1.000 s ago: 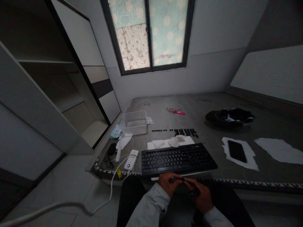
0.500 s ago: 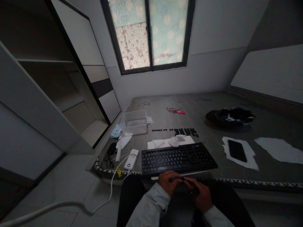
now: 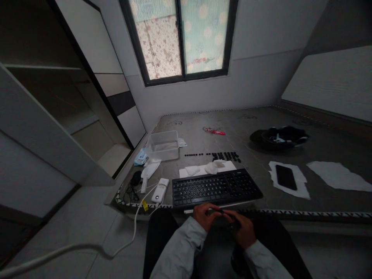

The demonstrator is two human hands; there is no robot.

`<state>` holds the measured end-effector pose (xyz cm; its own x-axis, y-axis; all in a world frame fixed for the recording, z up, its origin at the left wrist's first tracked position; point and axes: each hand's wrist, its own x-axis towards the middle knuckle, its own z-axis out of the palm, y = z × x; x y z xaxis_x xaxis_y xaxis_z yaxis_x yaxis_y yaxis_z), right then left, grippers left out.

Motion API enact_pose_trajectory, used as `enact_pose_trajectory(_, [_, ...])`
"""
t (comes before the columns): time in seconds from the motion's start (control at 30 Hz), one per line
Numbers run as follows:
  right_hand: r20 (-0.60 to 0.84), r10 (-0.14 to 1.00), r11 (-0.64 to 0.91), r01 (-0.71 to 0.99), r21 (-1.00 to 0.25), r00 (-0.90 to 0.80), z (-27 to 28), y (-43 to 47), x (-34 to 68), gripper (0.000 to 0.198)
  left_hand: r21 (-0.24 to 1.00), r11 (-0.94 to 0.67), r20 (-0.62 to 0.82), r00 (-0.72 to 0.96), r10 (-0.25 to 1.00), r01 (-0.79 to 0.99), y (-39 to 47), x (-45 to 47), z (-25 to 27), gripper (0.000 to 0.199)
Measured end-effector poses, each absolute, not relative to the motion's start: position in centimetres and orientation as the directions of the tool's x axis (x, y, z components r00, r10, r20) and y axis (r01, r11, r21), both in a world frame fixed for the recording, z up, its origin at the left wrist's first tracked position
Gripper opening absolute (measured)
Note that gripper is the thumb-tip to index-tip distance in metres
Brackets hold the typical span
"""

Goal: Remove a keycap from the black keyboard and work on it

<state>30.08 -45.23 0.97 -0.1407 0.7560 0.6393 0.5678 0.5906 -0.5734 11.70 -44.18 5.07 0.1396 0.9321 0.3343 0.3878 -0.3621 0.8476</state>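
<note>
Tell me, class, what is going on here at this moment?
A person sits at the edge of a grey mattress and holds a small dark object between the left hand and right hand, close over the lap; what it is cannot be told. Just ahead lies a black keyboard. Behind it, white cloths and rows of loose black keycaps lie on the mattress. A phone rests on white paper to the right, and a clear plastic box stands to the left.
</note>
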Motion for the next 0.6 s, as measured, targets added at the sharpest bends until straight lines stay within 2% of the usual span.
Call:
enact_pose_trajectory(0.33, [0.621,0.773,0.573,0.559,-0.599,-0.127,1.02,-45.22,30.02,0.017,0.838,-0.384,0.35,0.157,0.923,0.388,-43.88,11.54,5.01,0.027])
enact_pose_trajectory(0.6, [0.608,0.782,0.578,0.531,-0.62,-0.141,1.04,-45.07,30.08,0.017,0.803,-0.489,0.432,0.233,0.872,0.34,-43.87,11.5,5.15,0.031])
